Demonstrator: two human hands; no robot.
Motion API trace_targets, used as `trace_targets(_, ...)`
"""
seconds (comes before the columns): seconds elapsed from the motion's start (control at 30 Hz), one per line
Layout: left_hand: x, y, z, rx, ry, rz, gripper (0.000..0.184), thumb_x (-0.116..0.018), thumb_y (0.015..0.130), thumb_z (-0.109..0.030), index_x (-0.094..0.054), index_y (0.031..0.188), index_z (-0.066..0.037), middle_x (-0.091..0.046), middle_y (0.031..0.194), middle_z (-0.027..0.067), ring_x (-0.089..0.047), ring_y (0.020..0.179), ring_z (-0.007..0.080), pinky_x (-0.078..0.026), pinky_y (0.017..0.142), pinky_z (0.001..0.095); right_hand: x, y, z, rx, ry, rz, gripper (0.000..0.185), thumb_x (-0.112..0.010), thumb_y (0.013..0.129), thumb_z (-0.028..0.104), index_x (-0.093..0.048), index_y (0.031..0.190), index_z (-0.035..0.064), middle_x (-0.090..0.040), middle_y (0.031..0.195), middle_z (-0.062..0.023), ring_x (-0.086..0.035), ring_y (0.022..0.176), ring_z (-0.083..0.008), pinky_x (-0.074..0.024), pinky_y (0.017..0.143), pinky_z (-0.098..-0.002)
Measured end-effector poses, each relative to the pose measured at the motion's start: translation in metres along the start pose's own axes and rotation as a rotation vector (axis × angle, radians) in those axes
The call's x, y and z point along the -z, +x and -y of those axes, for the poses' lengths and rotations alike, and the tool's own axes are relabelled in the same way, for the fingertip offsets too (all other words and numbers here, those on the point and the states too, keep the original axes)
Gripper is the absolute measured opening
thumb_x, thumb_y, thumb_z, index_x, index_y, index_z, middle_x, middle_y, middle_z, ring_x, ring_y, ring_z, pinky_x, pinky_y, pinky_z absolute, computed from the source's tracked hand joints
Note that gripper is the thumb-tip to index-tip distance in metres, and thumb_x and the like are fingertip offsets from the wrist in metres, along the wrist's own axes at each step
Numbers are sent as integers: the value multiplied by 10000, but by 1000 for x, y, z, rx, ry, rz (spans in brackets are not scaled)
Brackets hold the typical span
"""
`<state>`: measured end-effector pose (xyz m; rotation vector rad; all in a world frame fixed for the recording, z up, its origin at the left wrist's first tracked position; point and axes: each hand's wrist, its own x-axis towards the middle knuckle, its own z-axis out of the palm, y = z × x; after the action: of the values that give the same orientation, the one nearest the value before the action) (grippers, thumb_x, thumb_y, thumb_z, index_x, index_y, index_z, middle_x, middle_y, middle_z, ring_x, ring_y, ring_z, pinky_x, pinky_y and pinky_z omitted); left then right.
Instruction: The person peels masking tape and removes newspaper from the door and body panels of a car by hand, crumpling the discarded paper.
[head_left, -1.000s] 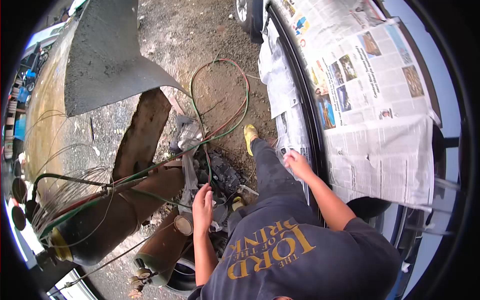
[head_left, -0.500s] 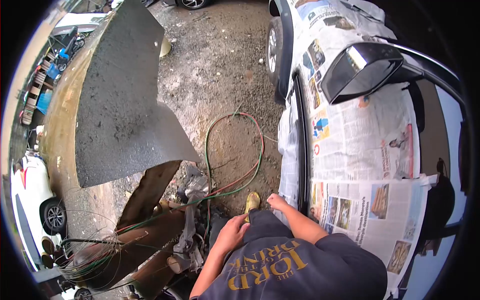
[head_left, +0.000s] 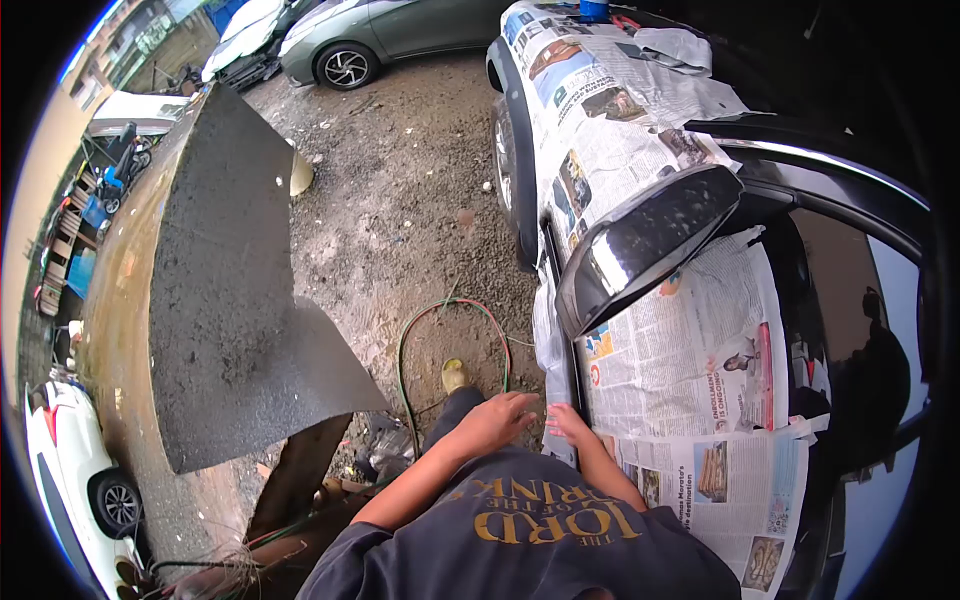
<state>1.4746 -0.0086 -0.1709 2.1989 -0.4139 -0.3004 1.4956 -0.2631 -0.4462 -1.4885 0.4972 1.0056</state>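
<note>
My left hand point(head_left: 502, 418) is in front of my chest, its fingers stretched out toward the right, with nothing visible in it. Close beside it, my right hand point(head_left: 567, 424) hovers near the edge of the covered car door, fingers partly spread, and appears empty. A small gap lies between the two. To the right, newspaper sheets point(head_left: 650, 370) cover the car's side. The black side mirror point(head_left: 640, 245) juts out ahead of my right hand. Below, a yellow shoe point(head_left: 455, 375) stands on the dirt.
A red and green hose point(head_left: 403, 350) loops over the gravel point(head_left: 400, 200). At left rises a large bent grey sheet point(head_left: 235, 300), with rusty metal point(head_left: 300, 465) under it. A grey-green car point(head_left: 410, 28) is parked ahead, a white car point(head_left: 75, 450) at far left.
The view has swung up and forward along the car, bringing the mirror and the parked car into sight. My left hand has moved right, near my right hand, whose fingers have opened.
</note>
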Motion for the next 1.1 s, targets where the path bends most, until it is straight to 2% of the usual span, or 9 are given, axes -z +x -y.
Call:
trace_targets(0.13,-6,85,67,-244,91,297,384,-555,977,-282,-578,1264,-28,-627,1176,226,-614,1078,381,-493,918,451,-7,-12,16,-131,33,-57,481,-570,974,353,-443,1378,126,-528,1342,-62,-561,1156,-268,-469,899,-448)
trace_targets(0.23,26,150,100,-316,-44,557,420,-551,968,-317,-585,1251,-8,-634,1178,234,-609,1093,395,-485,935,464,10,0,-20,259,271,158,415,-586,958,343,-509,1305,128,-598,1203,-68,-593,1066,-236,-483,849,-428)
trace_targets(0.37,99,237,120,-255,-33,721,445,-523,978,-361,-607,1211,8,-648,1150,244,-612,1086,409,-483,933,462,5,-5,-22,161,557,-139,400,-591,953,340,-520,1283,127,-606,1169,-68,-598,1038,-228,-487,832,-419)
trace_targets(0.5,110,305,169,-287,373,1009,450,-431,1008,-418,-633,1129,-34,-664,1054,223,-622,1035,408,-481,897,479,-15,-6,-23,111,783,-384,384,-596,948,338,-532,1262,126,-613,1134,-69,-603,1010,-220,-491,815,-410)
trace_targets(0.6,121,321,181,-358,421,1007,470,-431,1004,-411,-663,1007,-2,-674,1011,246,-638,969,436,-494,855,524,-47,19,-22,56,853,-556,373,-600,944,336,-540,1246,125,-619,1108,-70,-607,990,-215,-493,802,-403)
trace_targets(0.77,59,322,305,-633,370,1010,378,-453,982,-358,-655,1059,-49,-674,988,238,-637,974,431,-490,853,517,-141,53,25,-90,629,-704,309,-594,933,283,-575,1186,106,-630,999,-46,-621,940,-187,-506,742,-383)
trace_targets(0.87,61,289,302,-605,398,1162,296,-484,946,-255,-651,1079,-50,-674,1018,235,-638,1005,417,-489,869,497,-204,136,-77,101,4,-911,305,-611,918,268,-613,1147,66,-647,969,-75,-648,948,-245,-518,748,-393)
trace_targets(1.0,95,261,259,-515,471,1441,272,-501,897,-141,-648,1098,-31,-674,1058,224,-632,1044,401,-490,894,460,-314,133,-85,-89,708,-927,290,-653,838,204,-657,1065,24,-659,1001,-153,-654,954,-332,-525,803,-422)
trace_targets(1.1,81,264,293,-663,518,1447,283,-507,889,-138,-644,1115,-35,-672,1083,212,-625,1066,392,-487,910,439,-420,177,-157,-118,-244,-1221,244,-647,766,141,-671,979,23,-669,923,-169,-663,853,-381,-538,773,-445)
